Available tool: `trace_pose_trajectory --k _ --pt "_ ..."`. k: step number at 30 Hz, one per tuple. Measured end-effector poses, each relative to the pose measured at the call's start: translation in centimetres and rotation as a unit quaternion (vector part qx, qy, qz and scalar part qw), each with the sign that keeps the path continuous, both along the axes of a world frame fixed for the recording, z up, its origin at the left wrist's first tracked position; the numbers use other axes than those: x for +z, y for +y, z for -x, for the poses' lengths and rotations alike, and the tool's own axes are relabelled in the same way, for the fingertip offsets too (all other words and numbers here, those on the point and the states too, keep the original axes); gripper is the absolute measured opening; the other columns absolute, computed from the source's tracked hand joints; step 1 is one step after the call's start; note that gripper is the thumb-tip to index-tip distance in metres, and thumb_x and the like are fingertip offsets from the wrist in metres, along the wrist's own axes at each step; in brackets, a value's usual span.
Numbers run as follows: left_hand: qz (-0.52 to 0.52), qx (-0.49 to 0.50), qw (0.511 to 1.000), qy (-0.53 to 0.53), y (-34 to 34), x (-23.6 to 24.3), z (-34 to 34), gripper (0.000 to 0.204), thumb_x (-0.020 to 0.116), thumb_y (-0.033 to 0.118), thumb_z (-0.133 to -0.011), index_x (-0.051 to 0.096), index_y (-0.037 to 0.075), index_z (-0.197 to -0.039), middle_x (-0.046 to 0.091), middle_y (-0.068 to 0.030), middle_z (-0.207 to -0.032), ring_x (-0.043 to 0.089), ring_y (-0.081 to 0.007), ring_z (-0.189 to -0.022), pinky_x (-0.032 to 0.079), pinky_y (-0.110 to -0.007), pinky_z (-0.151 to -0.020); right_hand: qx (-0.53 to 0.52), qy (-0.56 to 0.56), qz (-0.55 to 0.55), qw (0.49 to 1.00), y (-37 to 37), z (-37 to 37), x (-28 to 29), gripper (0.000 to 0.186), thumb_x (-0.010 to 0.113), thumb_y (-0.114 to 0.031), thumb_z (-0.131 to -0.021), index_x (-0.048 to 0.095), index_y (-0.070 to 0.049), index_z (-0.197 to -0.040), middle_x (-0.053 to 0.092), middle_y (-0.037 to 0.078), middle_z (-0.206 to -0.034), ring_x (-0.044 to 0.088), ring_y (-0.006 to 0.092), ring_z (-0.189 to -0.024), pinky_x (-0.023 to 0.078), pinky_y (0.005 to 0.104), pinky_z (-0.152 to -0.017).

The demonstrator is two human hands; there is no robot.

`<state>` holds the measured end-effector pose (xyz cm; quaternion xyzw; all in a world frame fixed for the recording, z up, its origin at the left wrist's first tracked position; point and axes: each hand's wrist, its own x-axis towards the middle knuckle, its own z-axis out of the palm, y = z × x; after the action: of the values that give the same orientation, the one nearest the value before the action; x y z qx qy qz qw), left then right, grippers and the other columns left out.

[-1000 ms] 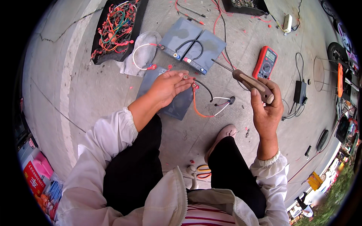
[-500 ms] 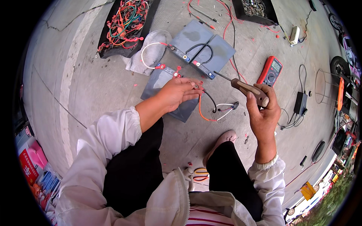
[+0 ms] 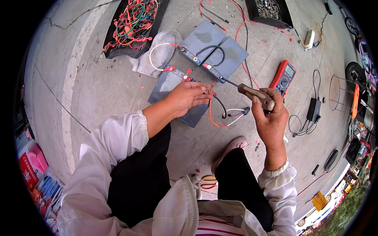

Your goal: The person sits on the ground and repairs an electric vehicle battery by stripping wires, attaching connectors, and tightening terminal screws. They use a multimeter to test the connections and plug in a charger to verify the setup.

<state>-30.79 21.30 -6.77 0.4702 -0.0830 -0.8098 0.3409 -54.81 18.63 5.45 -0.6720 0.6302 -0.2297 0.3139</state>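
My left hand (image 3: 185, 98) pinches a small terminal piece (image 3: 207, 91) over the near grey battery (image 3: 161, 88); a red fitting and a black cable (image 3: 223, 105) show by my fingertips. My right hand (image 3: 270, 118) grips a brown-handled screwdriver (image 3: 254, 95), its tip pointing up-left toward two grey batteries (image 3: 232, 59), joined by a short black cable (image 3: 212, 47). A white lead (image 3: 156, 68) links the near battery to the upper left one. An orange-and-white lead (image 3: 213, 119) ends at a black connector (image 3: 245, 111) right of the near battery.
A black box of tangled wires (image 3: 132, 27) lies on a rag (image 3: 153, 55); a box of small parts (image 3: 269, 10) is at the top. A red multimeter (image 3: 281, 76), black adapter (image 3: 314, 109) and scissors (image 3: 208, 181) lie on the concrete. A wheel (image 3: 351, 70) stands at right.
The screwdriver in my right hand has moved left, its tip now nearer the upper right battery's terminal. My view has shifted, so the scene sits slightly right and lower; my left hand still pinches.
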Motion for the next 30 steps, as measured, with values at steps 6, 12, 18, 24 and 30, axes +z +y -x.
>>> trace_pose_trajectory --k 6,12,18,24,30 --pt "-0.002 -0.004 1.0 -0.019 0.0 0.6 0.2 0.029 0.052 0.014 -0.102 0.058 -0.004 -0.124 0.066 -0.016 -0.118 0.065 -0.0251 -0.112 0.054 -0.035 -0.094 0.162 0.016 0.09 0.983 -2.3 -2.2 1.6 0.034 0.075 -0.013 -0.08 0.058 -0.006 -0.109 0.062 0.015 -0.084 0.063 0.0327 -0.074 0.05 0.039 -0.065" --pt "0.006 0.011 1.0 0.011 0.2 0.5 0.3 0.027 0.055 0.013 -0.1 0.061 -0.004 -0.121 0.066 -0.0131 -0.112 0.066 -0.0208 -0.102 0.055 -0.033 -0.091 0.178 0.147 0.071 0.97 -3.6 -4.6 2.5 0.031 0.073 -0.022 -0.084 0.056 -0.005 -0.102 0.063 0.014 -0.076 0.062 0.0339 -0.072 0.048 0.0425 -0.061" --pt "-0.004 0.0 1.0 0.008 0.3 0.1 -0.1 0.029 0.054 0.014 -0.101 0.06 -0.003 -0.123 0.066 -0.0126 -0.113 0.066 -0.0196 -0.102 0.055 -0.033 -0.091 0.251 0.126 0.082 0.956 -4.5 -4.4 3.0 0.026 0.071 -0.017 -0.085 0.055 -0.002 -0.1 0.064 0.016 -0.073 0.06 0.0353 -0.072 0.048 0.0442 -0.066" --pt "-0.009 -0.014 1.0 0.006 0.2 0.3 0.0 0.029 0.052 0.015 -0.102 0.06 -0.002 -0.125 0.066 -0.0115 -0.114 0.065 -0.0185 -0.103 0.053 -0.033 -0.093 0.35 0.12 0.07 0.927 -6.8 -3.6 3.8 0.024 0.069 -0.013 -0.085 0.055 -0.003 -0.102 0.065 0.015 -0.08 0.058 0.0349 -0.078 0.047 0.043 -0.073" --pt "-0.011 -0.01 1.0 0.011 0.5 -0.5 0.1 0.03 0.053 0.016 -0.102 0.059 -0.001 -0.126 0.066 -0.0097 -0.114 0.065 -0.0192 -0.104 0.053 -0.035 -0.094 0.386 0.167 0.072 0.904 -6.8 -4.4 5.1 0.025 0.07 -0.015 -0.084 0.056 -0.004 -0.102 0.063 0.014 -0.088 0.059 0.0346 -0.086 0.048 0.0427 -0.077"
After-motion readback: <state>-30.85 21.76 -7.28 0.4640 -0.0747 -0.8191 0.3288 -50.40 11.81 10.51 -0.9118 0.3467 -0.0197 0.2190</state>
